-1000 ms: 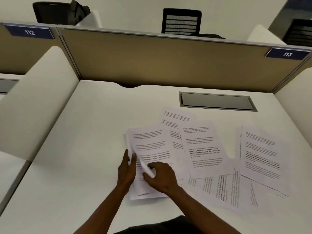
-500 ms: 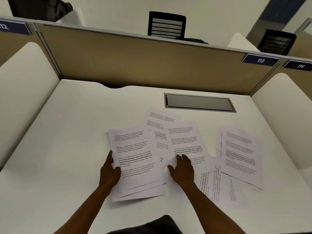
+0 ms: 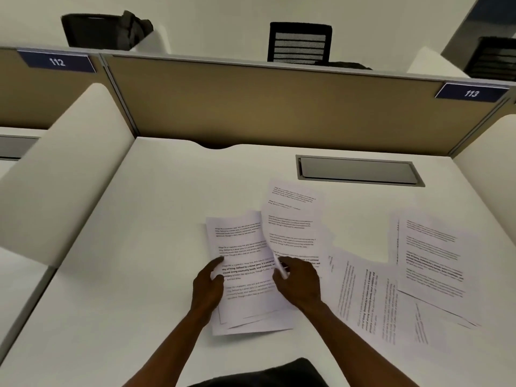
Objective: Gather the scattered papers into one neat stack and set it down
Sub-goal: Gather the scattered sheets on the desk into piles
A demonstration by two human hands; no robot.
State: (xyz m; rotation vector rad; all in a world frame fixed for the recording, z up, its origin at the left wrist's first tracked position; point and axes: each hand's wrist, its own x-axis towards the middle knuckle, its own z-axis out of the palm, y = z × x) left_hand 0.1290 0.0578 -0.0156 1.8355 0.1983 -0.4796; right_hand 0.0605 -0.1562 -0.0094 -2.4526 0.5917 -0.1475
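Stack (image 3: 245,277) kept flat on desk (image 3: 145,247) by left hand (image 3: 208,286), thumb on top, as anchor for alignment. Sheet (image 3: 290,227) pinched at lower edge by right hand (image 3: 300,283) fingers, lifted toward stack. Loose papers (image 3: 430,263) left scattered at right.

This is an open-plan office or study hall with numbered seats. A white table (image 3: 134,247) is fenced at the back by a tan partition (image 3: 279,107) bearing blue number plates, 112 (image 3: 57,62) and 113 (image 3: 471,93), and by white side dividers (image 3: 61,169) that separate it from the neighbouring seat. A grey cable hatch (image 3: 358,171) is set into the table, printed papers (image 3: 430,255) lie spread on it, and black mesh office chairs (image 3: 300,43) stand beyond the partition.
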